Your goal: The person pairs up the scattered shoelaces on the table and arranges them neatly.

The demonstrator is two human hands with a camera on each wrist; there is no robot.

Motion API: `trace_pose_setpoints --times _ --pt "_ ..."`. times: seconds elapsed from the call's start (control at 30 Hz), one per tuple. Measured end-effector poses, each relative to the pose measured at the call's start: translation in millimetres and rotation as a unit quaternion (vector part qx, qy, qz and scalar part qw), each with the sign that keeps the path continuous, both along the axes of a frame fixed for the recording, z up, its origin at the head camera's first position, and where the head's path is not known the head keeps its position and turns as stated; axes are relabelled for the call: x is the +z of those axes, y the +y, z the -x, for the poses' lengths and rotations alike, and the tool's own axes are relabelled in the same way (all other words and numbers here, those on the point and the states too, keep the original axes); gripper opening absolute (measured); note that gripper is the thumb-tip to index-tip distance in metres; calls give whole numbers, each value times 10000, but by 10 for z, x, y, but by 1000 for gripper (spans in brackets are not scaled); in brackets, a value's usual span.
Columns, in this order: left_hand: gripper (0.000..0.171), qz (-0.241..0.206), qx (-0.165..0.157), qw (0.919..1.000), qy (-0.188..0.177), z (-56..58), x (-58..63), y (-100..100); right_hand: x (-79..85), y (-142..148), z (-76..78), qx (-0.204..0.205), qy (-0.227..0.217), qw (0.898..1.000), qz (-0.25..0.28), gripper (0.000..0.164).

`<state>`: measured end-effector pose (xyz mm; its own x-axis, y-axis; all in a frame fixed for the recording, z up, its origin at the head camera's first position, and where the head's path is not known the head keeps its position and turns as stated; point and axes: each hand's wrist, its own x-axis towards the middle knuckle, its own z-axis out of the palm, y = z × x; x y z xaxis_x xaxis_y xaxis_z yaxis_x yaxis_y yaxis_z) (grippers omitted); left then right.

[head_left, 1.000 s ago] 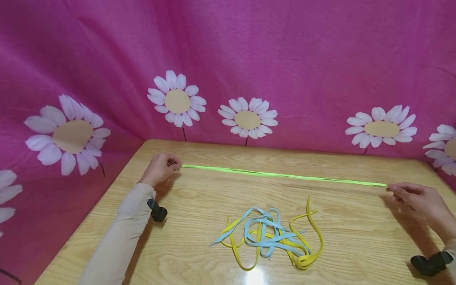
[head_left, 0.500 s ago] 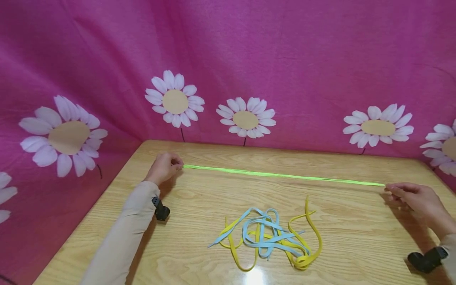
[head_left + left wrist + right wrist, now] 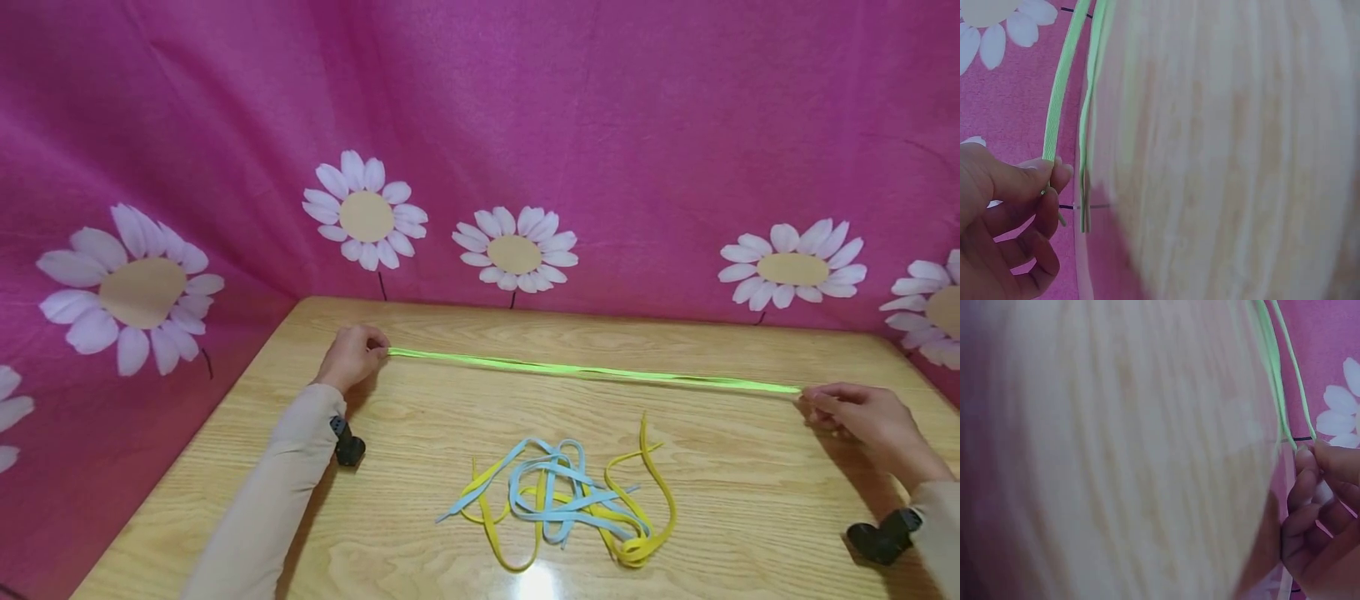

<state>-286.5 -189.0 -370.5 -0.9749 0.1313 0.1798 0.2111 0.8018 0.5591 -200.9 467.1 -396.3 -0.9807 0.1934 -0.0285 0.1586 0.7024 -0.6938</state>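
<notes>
A neon green shoelace (image 3: pixel 577 369) stretches nearly straight across the back half of the table, doubled into strands lying close together. My left hand (image 3: pixel 351 358) pinches its left end between thumb and fingertips. In the left wrist view, the thumb and index finger of that hand (image 3: pixel 1013 219) hold the flat lace (image 3: pixel 1060 100), and more green strand shows beside it. At the other end, my right hand (image 3: pixel 870 417) pinches the lace. The right wrist view has green strands (image 3: pixel 1279 375) running down to the fingertips of this hand (image 3: pixel 1325 519).
A loose tangle of a light blue shoelace (image 3: pixel 573 503) and a yellow shoelace (image 3: pixel 663 483) lies nearer the front of the wooden table (image 3: pixel 397 517). Behind and to the left hangs a magenta cloth (image 3: pixel 637 125) printed with white daisies. Both sleeves carry small black wrist cameras (image 3: pixel 348 442).
My two hands have come slightly closer together, still holding the green lace. Its strands merged half a second ago and show small gaps again now. The blue and yellow tangle stays put.
</notes>
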Motion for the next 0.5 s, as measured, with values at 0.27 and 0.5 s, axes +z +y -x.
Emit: trace_pose_setpoints --times 0.27,0.5 --pt "8 119 151 9997 -149 39 -22 30 -1 -11 48 76 -134 9993 -345 63" --pt "7 266 224 9989 -325 57 -25 24 8 3 79 -70 -189 9984 -532 68"
